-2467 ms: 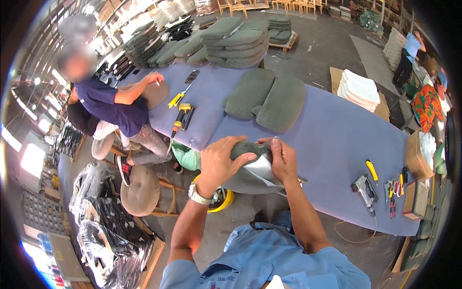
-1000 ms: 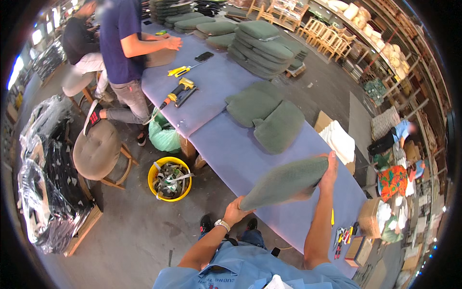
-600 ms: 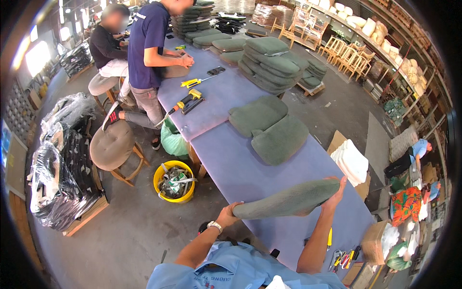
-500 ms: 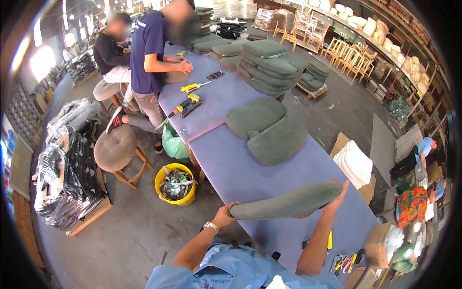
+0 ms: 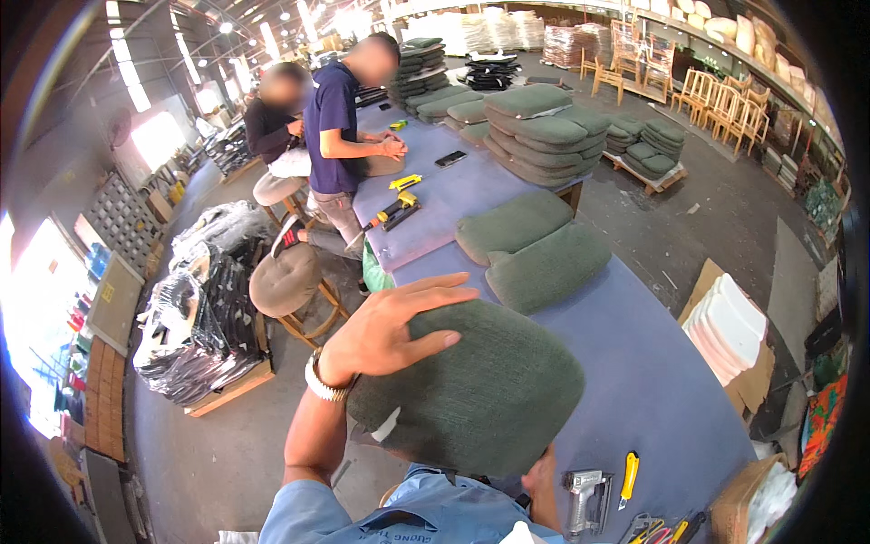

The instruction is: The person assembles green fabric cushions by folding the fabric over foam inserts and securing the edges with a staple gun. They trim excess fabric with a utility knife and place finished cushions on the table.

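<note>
A dark green upholstered seat cushion (image 5: 480, 385) is held up in front of my body, tilted, its broad face towards me. A small white tab (image 5: 387, 424) shows near its lower left edge. My left hand (image 5: 394, 331) lies across its upper left part, fingers spread and stretched out over the fabric. At the lower right edge is my right hand (image 5: 541, 476), holding the cushion from below, most of its fingers hidden behind it. Two more green cushions, one left (image 5: 512, 227) and one right (image 5: 550, 266), lie side by side on the blue-grey table (image 5: 652, 363) beyond.
A staple gun (image 5: 587, 500), a yellow utility knife (image 5: 629, 480) and several hand tools (image 5: 662, 529) lie by the table's near right corner. Farther up are a yellow-black air tool (image 5: 396, 210) and stacked cushions (image 5: 544, 136). A co-worker (image 5: 335, 127) stands at the table's left side.
The cushion has turned from edge-on to broad face towards me and come nearer. My left hand has moved up onto its face; my right hand has dropped to its lower edge.
</note>
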